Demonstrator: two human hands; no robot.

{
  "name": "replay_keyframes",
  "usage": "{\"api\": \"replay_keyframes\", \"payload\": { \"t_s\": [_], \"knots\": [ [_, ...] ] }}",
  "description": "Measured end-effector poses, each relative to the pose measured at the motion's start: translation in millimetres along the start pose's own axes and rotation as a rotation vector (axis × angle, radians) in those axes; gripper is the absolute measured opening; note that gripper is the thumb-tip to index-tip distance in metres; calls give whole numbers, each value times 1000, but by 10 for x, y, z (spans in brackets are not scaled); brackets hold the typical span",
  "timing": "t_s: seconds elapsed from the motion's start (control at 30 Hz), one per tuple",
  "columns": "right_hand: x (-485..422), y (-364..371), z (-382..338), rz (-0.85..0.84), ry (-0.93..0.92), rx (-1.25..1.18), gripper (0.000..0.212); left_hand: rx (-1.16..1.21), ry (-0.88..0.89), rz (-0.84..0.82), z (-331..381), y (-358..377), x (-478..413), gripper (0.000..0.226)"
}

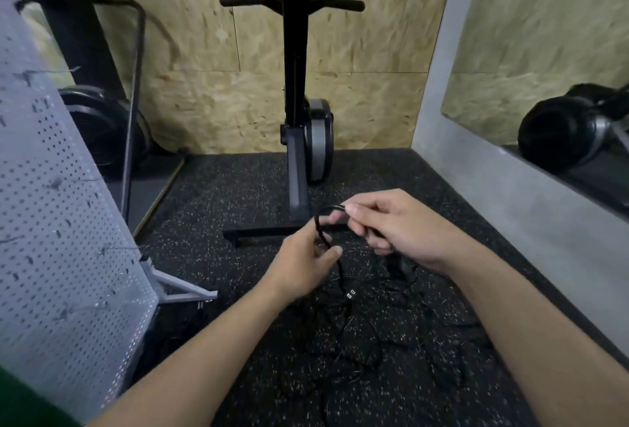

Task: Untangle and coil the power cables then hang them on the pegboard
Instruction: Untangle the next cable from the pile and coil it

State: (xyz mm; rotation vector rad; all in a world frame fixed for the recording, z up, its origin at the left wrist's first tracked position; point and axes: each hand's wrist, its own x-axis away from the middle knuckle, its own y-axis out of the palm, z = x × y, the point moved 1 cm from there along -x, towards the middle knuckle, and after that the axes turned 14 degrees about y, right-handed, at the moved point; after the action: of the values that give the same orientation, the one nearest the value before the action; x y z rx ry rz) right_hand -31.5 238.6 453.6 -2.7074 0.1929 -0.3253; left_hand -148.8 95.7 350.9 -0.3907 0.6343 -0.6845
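Note:
A thin black power cable [321,219] arcs in a small loop between my two hands above the floor. My left hand [304,260] pinches the loop's lower part between thumb and fingers. My right hand [388,226] grips the loop's upper end with curled fingers. Below my left hand the cable drops to a plug end [350,294] with two metal contacts. More black cable [367,351] lies tangled on the dark speckled floor beneath my arms. The white pegboard [61,222] stands at the left on a metal foot.
A black exercise machine stand [296,154] rises straight ahead, its base bar on the floor just behind my hands. A chipboard wall is behind it. A grey wall with a mirror [544,86] runs along the right. The pegboard's foot [183,290] sticks out at the left.

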Motion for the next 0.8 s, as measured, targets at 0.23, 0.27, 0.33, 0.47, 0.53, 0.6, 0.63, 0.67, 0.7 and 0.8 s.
{"api": "replay_keyframes", "payload": {
  "t_s": [0.23, 0.27, 0.33, 0.47, 0.53, 0.6, 0.63, 0.67, 0.7, 0.8],
  "knots": [
    [-408, -245, 369, 283, -49, 62, 31, 10, -94, 58, -313, -69, -238, 13],
    [-491, -268, 460, 320, -41, 68, 30, -40, -91, 54, -353, -74, -263, 12],
    [-645, -314, 613, 384, -45, 116, 30, -2, -107, 66, -421, -90, -315, 13],
    [-870, -330, 762, 362, -49, 239, 33, 254, -123, 237, -458, -167, -452, 16],
    [-979, -287, 827, 312, -58, 286, 41, 346, -115, 320, -459, -208, -523, 15],
    [-1085, -206, 893, 255, -63, 325, 44, 481, -142, 364, -482, -216, -553, 14],
    [-1140, -163, 911, 227, -55, 324, 44, 555, -168, 378, -499, -212, -559, 15],
    [-1190, -121, 917, 204, -42, 313, 43, 618, -190, 383, -517, -204, -563, 16],
    [-1232, -83, 920, 181, -23, 303, 44, 664, -209, 379, -527, -193, -563, 17],
    [-1330, 11, 935, 83, 37, 330, 43, 749, -228, 360, -576, -172, -561, 18]
  ]
}}
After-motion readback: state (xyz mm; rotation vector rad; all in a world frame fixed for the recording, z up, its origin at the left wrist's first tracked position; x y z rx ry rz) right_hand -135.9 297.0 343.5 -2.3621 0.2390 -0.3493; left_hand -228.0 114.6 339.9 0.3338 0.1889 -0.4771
